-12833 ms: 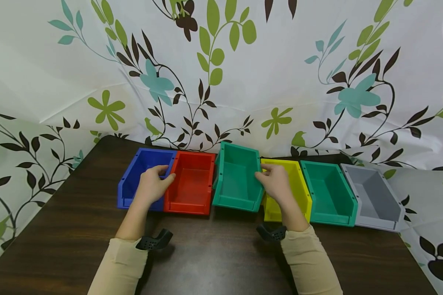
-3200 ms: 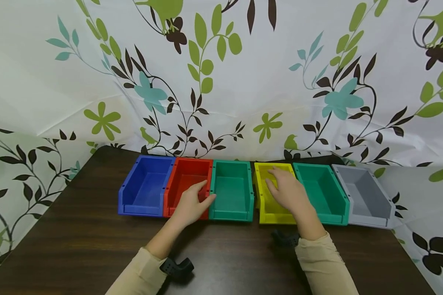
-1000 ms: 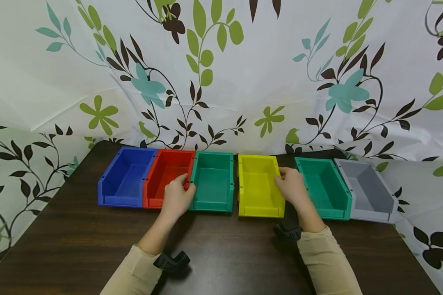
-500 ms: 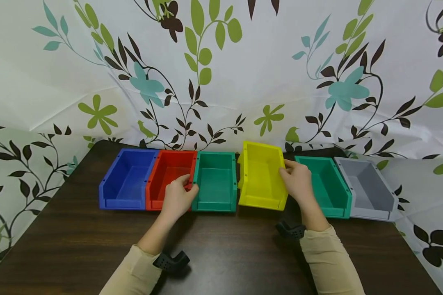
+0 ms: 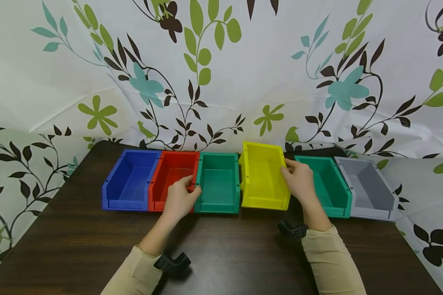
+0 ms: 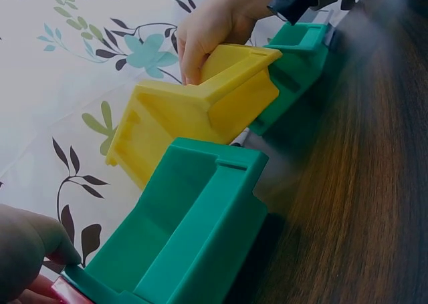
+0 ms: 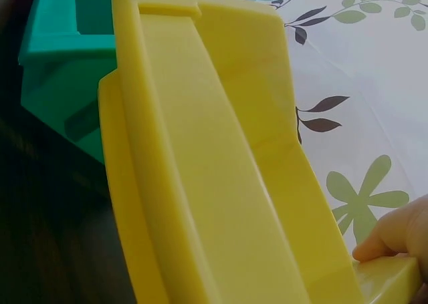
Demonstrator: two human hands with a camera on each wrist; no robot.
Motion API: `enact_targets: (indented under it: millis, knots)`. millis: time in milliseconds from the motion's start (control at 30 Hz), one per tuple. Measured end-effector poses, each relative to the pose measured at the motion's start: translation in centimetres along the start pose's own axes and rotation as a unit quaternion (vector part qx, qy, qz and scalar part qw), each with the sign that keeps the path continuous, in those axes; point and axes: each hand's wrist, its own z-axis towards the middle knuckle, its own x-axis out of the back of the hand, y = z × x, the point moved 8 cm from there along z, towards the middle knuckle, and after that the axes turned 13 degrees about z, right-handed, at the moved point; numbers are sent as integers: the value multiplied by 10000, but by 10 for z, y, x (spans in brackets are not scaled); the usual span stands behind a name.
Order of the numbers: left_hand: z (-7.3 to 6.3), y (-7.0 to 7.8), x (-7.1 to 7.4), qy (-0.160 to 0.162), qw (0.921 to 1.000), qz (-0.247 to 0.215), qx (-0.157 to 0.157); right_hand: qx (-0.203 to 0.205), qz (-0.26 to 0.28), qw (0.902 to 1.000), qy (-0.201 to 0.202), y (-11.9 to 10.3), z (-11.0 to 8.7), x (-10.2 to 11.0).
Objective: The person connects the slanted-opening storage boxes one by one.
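Note:
A yellow plastic bin (image 5: pixel 263 176) hangs raised and tilted in the row, its right wall pinched by my right hand (image 5: pixel 300 180). In the right wrist view, the thumb (image 7: pixel 384 244) lies along that wall's edge. My left hand (image 5: pixel 180 200) pinches the adjoining walls of the red bin (image 5: pixel 175 162) and the left green bin (image 5: pixel 218 188), which stand side by side. At the red bin's left stands a blue bin (image 5: pixel 133 180). The left wrist view shows the yellow bin (image 6: pixel 174 117) beside and above the left green bin (image 6: pixel 180 230).
Right of my right hand, another green bin (image 5: pixel 330 188) and a grey bin (image 5: pixel 371 190) stand together. The dark wooden table (image 5: pixel 225 254) extends in front of the row. Behind it hangs a white cloth (image 5: pixel 266 73) with leaf prints.
Earlier, my right hand held the left green bin raised; that bin now stands against the red one. Within the last second the yellow bin rose, and the three left bins slid slightly right.

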Motion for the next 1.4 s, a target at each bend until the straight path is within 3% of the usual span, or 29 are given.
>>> enact_targets:
  millis: [200, 400, 900, 1200, 1400]
  knots:
    - [0, 2, -1, 15, 10000, 27, -73, -124, 26, 9999, -3, 0, -1, 1]
    - [-1, 5, 0, 66, 9998, 90, -157, 17, 151, 9999, 0, -5, -3, 1]
    - [-2, 5, -1, 24, 9998, 93, -180, 169, -409, 9959, -795, -9, -7, -13]
    - [-3, 6, -1, -15, 9997, 105, -208, 55, -450, 9952, -864, -10, -9, -16]
    - [-2, 5, 0, -13, 9997, 92, -205, 353, -433, 9955, -759, -16, -9, -16]
